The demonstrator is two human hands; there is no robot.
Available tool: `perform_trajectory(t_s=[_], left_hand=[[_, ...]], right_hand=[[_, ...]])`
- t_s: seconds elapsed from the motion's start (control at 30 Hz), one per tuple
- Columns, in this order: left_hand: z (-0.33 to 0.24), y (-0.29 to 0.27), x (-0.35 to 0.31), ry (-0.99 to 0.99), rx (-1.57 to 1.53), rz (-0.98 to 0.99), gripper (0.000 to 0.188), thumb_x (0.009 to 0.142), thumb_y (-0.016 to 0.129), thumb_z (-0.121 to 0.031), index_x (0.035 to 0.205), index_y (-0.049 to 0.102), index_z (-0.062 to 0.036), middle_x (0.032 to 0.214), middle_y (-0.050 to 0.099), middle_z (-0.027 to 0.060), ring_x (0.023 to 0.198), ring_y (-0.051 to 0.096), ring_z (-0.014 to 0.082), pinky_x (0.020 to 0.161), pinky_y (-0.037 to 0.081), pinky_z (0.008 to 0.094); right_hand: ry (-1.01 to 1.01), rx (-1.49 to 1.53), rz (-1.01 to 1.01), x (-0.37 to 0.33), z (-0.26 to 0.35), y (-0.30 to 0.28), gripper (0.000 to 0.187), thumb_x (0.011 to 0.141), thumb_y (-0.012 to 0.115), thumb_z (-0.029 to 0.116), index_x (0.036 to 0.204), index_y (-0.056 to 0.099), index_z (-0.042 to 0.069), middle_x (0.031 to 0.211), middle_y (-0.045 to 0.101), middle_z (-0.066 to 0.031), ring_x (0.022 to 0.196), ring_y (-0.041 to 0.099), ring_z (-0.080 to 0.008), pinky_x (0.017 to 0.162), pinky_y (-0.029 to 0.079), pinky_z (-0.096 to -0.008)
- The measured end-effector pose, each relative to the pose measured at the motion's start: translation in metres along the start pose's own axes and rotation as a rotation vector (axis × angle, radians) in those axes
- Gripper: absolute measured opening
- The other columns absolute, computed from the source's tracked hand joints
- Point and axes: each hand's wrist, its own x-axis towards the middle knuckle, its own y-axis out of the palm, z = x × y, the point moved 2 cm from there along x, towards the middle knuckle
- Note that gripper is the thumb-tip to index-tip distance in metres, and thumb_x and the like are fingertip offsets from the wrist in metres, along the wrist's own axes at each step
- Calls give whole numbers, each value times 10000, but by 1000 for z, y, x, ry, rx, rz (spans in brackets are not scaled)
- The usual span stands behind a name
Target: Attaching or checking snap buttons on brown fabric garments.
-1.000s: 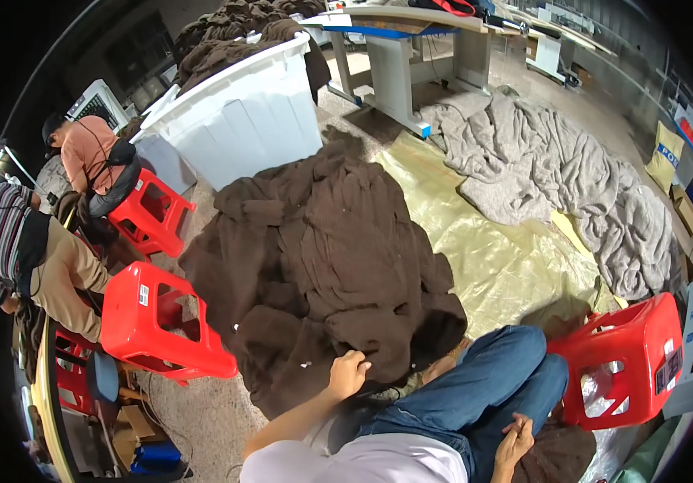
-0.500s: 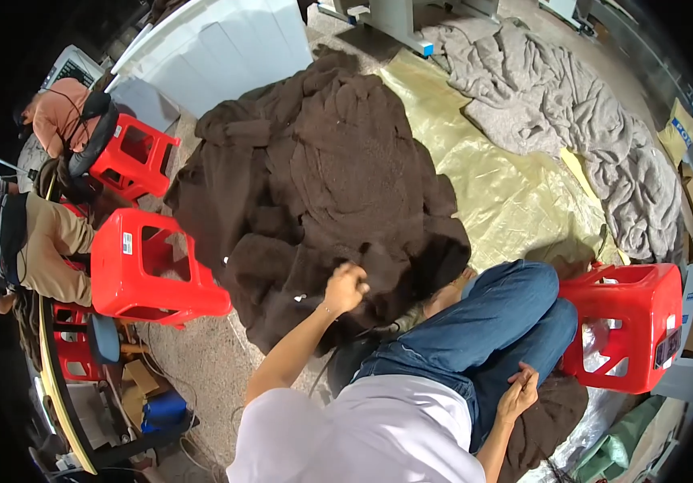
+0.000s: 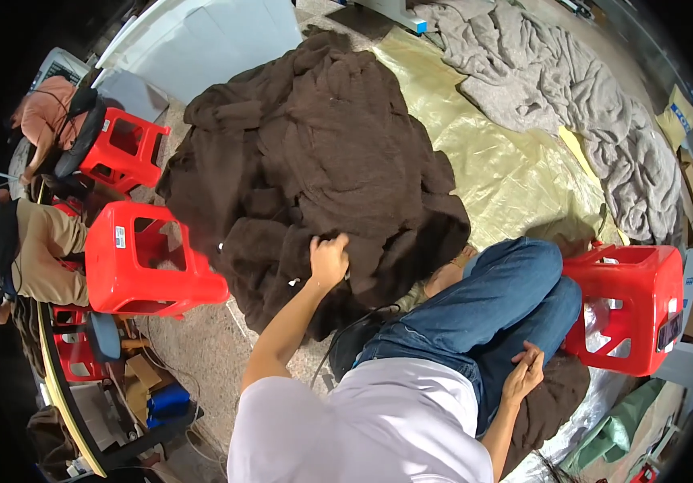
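A large heap of dark brown fabric (image 3: 314, 153) lies on the floor in front of me. My left hand (image 3: 328, 259) is stretched forward and its fingers are closed on the near edge of this brown fabric. My right hand (image 3: 525, 372) rests on my blue-jeaned thigh, fingers loosely bent, holding nothing. More brown cloth (image 3: 552, 394) lies beside my right leg, under that hand.
A yellow plastic sheet (image 3: 499, 161) and grey fabric (image 3: 572, 88) lie to the right. Red plastic stools stand at left (image 3: 141, 262), far left (image 3: 125, 149) and right (image 3: 632, 310). Two other people sit at the far left (image 3: 28, 241). A white bin (image 3: 209, 36) stands behind.
My head has tilted down and forward, so the brown heap looks nearer. My left hand stays on the heap's near edge and has gripped it; my right hand stays on my thigh.
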Motion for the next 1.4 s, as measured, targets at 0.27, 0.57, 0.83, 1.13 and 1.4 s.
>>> perform_trajectory(t_s=[0.27,0.57,0.83,1.13,1.4], left_hand=[[-193,-162,118,379,-687,166,183,766,547,0,943,594,4,727,587,135,660,570,131,636,468,293],[-337,-267,151,699,-1102,12,191,785,597,-123,818,635,60,646,602,119,611,549,125,586,457,329],[-433,-311,154,829,-1197,-191,132,764,563,-73,767,621,45,647,587,166,597,576,242,593,457,351],[-480,-391,117,1081,-333,-694,154,786,538,-31,678,605,56,592,561,90,547,530,148,504,426,334],[-585,-349,175,1100,-1327,-507,212,756,543,-118,739,621,79,706,606,286,697,648,373,664,479,426]], right_hand=[[111,462,119,42,72,40,81,925,607,46,972,654,0,874,600,-31,711,520,-66,602,407,-195],[-293,558,52,77,161,77,322,751,807,61,1032,654,22,1029,649,-84,742,559,-98,608,422,-219],[-374,413,-299,106,188,67,614,697,851,112,1216,543,-3,1237,550,-132,1152,520,-248,1014,378,-331],[-143,383,-580,187,175,41,1113,609,825,97,1506,166,63,1434,372,-223,1347,365,-303,1122,282,-380],[-67,971,-433,243,143,0,272,836,653,47,1093,568,48,823,650,-17,583,587,-102,478,473,-245]])
